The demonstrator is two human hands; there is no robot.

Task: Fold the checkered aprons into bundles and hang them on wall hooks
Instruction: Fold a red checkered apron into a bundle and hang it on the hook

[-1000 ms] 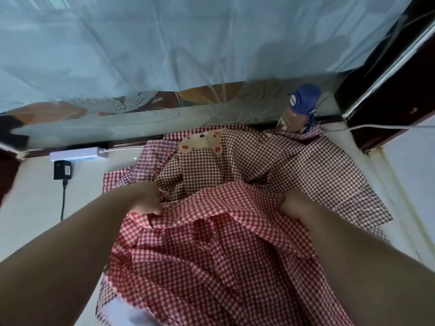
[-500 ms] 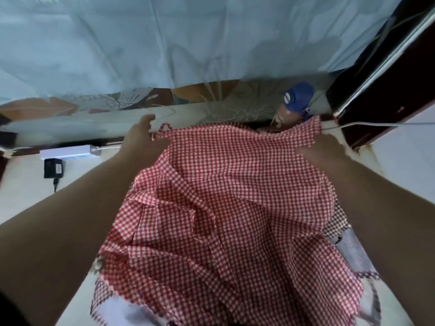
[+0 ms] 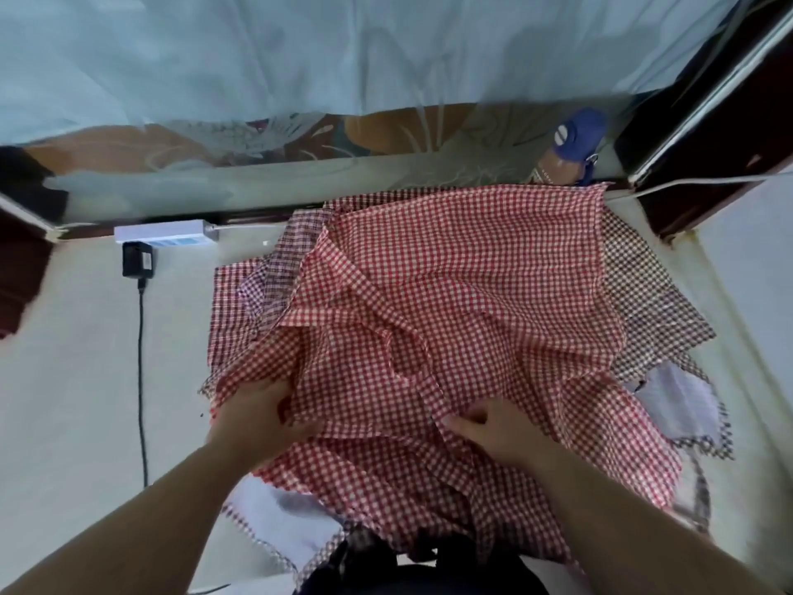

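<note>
**Apron pile on floor: one red apron on top, two hands gripping its near edge**

One red checkered apron (image 3: 450, 302) is lying spread and rumpled on top of a pile on the pale floor (image 3: 64, 401), its far edge reaching almost to the base of the bed frame. Beneath it, at least two further checkered aprons are showing: one brown apron (image 3: 652, 302) is sticking out on the right, and one purplish apron (image 3: 274, 268) is sticking out on the left. Two patches of white lining are also showing at the pile's near left and right; which apron they belong to cannot be told.

Two hands are working at the near part of the red apron. The left hand (image 3: 257, 418) is curling its fingers round a bunched fold at the apron's left side. The right hand (image 3: 493, 427) is pinching a ridge of the same cloth near the middle, thumb on top and fingers curled under. The hands are lying apart, with cloth between them.

One white power strip (image 3: 165, 234) is lying left of the pile, with one black adapter (image 3: 137, 259) just beside it and one black cord (image 3: 140, 380) running toward the viewer. One blue-capped bottle (image 3: 570, 148) is lying beyond the pile's far right corner.
</note>
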